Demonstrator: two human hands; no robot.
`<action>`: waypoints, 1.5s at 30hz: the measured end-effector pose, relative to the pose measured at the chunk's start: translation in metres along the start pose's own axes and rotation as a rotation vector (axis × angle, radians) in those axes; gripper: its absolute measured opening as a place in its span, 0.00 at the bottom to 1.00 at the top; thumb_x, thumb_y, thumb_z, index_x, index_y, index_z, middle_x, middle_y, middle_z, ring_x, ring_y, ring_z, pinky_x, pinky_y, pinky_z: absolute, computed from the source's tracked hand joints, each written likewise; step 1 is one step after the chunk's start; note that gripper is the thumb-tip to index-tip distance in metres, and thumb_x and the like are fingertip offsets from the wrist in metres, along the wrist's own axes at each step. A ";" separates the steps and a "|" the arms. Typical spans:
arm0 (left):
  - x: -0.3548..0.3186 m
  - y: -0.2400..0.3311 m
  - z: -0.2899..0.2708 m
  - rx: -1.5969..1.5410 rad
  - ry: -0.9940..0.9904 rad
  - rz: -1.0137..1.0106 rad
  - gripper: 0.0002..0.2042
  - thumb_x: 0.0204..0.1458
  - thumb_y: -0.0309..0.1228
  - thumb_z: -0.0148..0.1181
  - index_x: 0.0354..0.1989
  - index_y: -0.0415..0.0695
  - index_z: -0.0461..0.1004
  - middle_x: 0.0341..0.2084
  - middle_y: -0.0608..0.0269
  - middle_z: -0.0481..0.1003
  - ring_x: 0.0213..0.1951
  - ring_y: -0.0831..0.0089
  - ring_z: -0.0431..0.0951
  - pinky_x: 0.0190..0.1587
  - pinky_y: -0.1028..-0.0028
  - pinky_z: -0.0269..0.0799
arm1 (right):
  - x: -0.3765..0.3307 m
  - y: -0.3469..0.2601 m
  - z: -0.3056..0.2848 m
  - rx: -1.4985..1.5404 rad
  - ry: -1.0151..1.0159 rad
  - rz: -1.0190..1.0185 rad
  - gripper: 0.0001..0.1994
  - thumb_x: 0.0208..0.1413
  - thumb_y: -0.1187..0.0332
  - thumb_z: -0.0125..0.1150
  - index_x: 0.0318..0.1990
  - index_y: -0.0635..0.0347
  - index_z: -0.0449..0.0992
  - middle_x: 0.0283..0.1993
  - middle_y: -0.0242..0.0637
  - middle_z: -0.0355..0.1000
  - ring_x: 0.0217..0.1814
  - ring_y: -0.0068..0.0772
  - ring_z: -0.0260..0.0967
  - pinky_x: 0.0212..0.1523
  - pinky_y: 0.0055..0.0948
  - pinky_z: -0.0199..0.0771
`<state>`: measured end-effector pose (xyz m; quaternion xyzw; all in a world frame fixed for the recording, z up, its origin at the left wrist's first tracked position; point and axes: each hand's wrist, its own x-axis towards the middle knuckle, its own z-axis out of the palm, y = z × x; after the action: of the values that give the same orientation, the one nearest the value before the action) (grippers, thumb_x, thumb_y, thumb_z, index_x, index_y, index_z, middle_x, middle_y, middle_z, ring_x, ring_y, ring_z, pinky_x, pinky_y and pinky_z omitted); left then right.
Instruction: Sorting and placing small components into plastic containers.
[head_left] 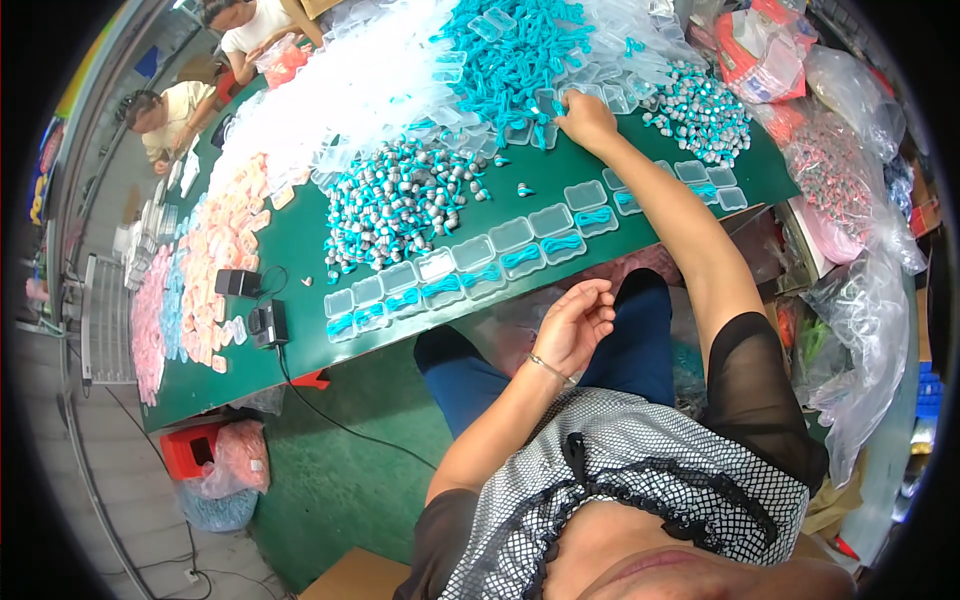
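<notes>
My right hand (587,122) reaches across the table, with its fingers closed at the near edge of a heap of teal cord bundles (515,65); a bit of teal cord shows at the fingertips. Above my lap hangs my left hand (572,328), palm up and fingers loosely curled, with nothing visible in it. Along the table's front edge runs a row of small clear plastic cases (470,252) with lids raised. Teal cord bundles (522,255) lie in their near halves. My right forearm hides part of this row.
A heap of grey-and-teal plugs (395,205) lies mid-table, and a similar pile (700,115) lies right. Clear cases (340,75) cover the back. Peach pieces (225,240) and black boxes (268,324) with a cable sit left. Two people work at the far left. Plastic bags (850,330) crowd the right.
</notes>
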<state>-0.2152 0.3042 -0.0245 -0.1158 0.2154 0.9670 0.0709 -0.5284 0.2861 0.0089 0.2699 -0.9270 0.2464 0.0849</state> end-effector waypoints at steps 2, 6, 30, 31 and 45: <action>-0.004 0.003 -0.003 -0.006 0.006 0.004 0.11 0.60 0.31 0.51 0.47 0.41 0.70 0.36 0.64 0.73 0.36 0.73 0.74 0.38 0.74 0.73 | 0.004 0.000 0.005 -0.006 0.000 0.051 0.17 0.44 0.63 0.69 0.42 0.57 0.75 0.36 0.43 0.77 0.39 0.44 0.75 0.40 0.41 0.74; -0.005 0.002 -0.004 -0.028 0.014 0.001 0.11 0.60 0.30 0.51 0.47 0.40 0.71 0.35 0.64 0.74 0.34 0.74 0.75 0.37 0.75 0.74 | -0.002 0.023 -0.008 0.364 -0.098 0.100 0.15 0.45 0.67 0.67 0.42 0.61 0.76 0.36 0.38 0.77 0.40 0.30 0.74 0.39 0.32 0.73; 0.064 -0.041 0.061 0.398 -0.039 -0.115 0.09 0.57 0.29 0.53 0.44 0.42 0.73 0.34 0.66 0.74 0.34 0.76 0.73 0.37 0.77 0.70 | -0.154 0.212 -0.172 0.035 -0.032 -0.342 0.08 0.45 0.76 0.62 0.35 0.57 0.76 0.38 0.34 0.73 0.45 0.41 0.69 0.46 0.37 0.70; 0.068 -0.041 0.065 0.400 -0.037 -0.119 0.09 0.57 0.29 0.53 0.44 0.42 0.73 0.34 0.66 0.74 0.34 0.76 0.73 0.37 0.77 0.70 | -0.155 0.213 -0.171 0.038 -0.032 -0.338 0.08 0.45 0.76 0.62 0.35 0.57 0.76 0.38 0.34 0.73 0.45 0.41 0.69 0.46 0.37 0.70; 0.087 -0.049 0.075 0.818 -0.137 0.078 0.06 0.57 0.26 0.54 0.40 0.41 0.75 0.30 0.72 0.74 0.32 0.85 0.70 0.35 0.83 0.67 | -0.149 0.209 -0.170 0.041 0.028 -0.413 0.07 0.43 0.76 0.65 0.32 0.62 0.75 0.36 0.39 0.69 0.44 0.43 0.67 0.44 0.37 0.68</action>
<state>-0.3040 0.3886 0.0000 -0.0055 0.5807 0.8093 0.0885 -0.5121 0.5928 0.0263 0.4524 -0.8455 0.2462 0.1409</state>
